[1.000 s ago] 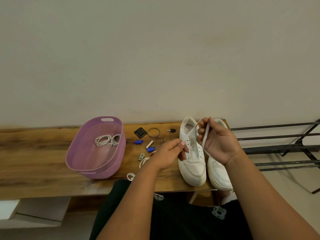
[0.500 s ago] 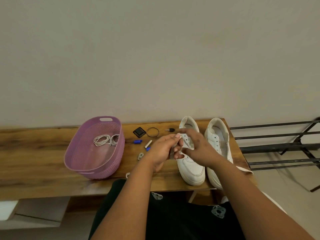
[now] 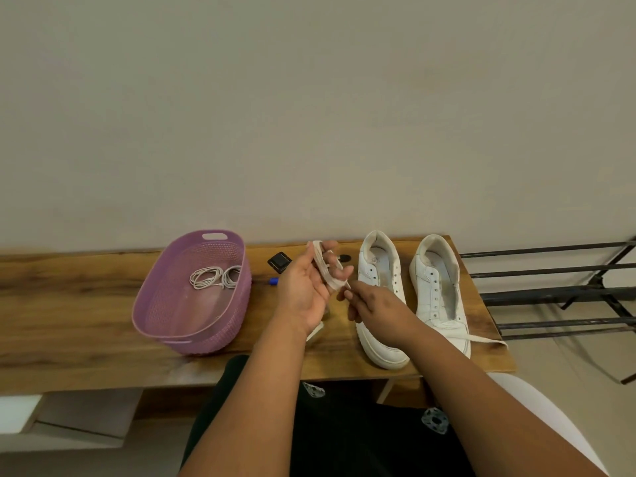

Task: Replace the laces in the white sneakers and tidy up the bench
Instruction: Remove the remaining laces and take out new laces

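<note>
Two white sneakers stand side by side on the wooden bench (image 3: 69,304), toes toward me, both without laces: the left sneaker (image 3: 377,280) and the right sneaker (image 3: 435,287). My left hand (image 3: 306,287) is raised left of the shoes with a flat white lace (image 3: 325,270) wound in loops around its fingers. My right hand (image 3: 371,302) pinches the free end of that lace just below the loops, over the left sneaker's toe. Another flat white lace (image 3: 481,339) lies on the bench by the right sneaker's toe.
A purple plastic basket (image 3: 161,315) on the bench holds coiled white cords (image 3: 215,277). Small items lie between basket and shoes: a black square object (image 3: 279,261), a blue piece (image 3: 273,280), others hidden behind my left hand. A black metal rack (image 3: 550,290) stands to the right.
My hands came off the left sneaker and moved left. The lace that was being pulled from the shoe is now wound around my left fingers. A second lace now lies by the right sneaker.
</note>
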